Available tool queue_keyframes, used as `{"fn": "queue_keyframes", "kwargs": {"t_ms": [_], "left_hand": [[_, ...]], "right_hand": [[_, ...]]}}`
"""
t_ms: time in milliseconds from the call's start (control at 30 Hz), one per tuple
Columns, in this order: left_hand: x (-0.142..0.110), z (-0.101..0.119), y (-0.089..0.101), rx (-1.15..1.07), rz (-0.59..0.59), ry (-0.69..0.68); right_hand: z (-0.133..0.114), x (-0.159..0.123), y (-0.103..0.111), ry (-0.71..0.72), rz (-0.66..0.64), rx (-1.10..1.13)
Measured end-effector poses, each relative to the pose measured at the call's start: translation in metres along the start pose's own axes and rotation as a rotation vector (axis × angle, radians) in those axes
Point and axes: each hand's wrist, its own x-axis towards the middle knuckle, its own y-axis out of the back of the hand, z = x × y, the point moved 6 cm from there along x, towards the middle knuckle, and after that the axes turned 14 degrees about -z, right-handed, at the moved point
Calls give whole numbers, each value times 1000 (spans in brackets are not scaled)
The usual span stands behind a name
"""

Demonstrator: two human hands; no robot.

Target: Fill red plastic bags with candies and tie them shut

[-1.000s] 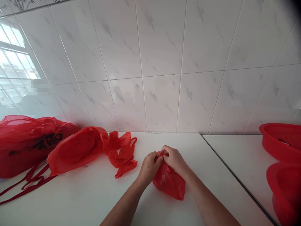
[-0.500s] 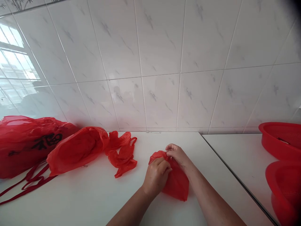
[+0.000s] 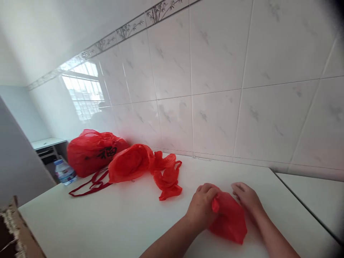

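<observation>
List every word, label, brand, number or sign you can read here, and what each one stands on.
"福": black character on the large red bag.
Small dark mark left of it, same bag: too small and blurred to read.
Label on the plastic bottle: too small and blurred to read.
Small red bag in the left hand: no lettering shows.

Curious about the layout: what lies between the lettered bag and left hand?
In the head view, a rounded red bag, then crumpled red plastic nearer the left hand.
</observation>
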Motion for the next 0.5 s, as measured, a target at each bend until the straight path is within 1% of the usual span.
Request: {"fn": "queue_keyframes", "kwargs": {"t_ms": [67, 133, 167, 233, 300, 367, 433, 500], "left_hand": [[2, -7, 11, -6, -27, 78], [2, -16, 28, 8, -52, 167], [1, -20, 40, 20, -54, 194], [-3, -28, 69, 53, -33, 226], [-12, -36, 105, 100, 5, 257], [-29, -42, 146, 150, 58, 294], [-55, -45, 190, 196, 114, 335], [-92, -47, 234, 222, 140, 382]], "right_hand": [[3, 4, -1, 6, -18, -87], [10, 9, 1, -20, -22, -141], [15, 11, 1, -44, -23, -144], [23, 16, 2, -86, -31, -122], [27, 18, 2, -86, -40, -113], [27, 18, 0, -70, -40, -116], [25, 17, -2, -54, -44, -117], [23, 16, -4, -39, -45, -130]]}}
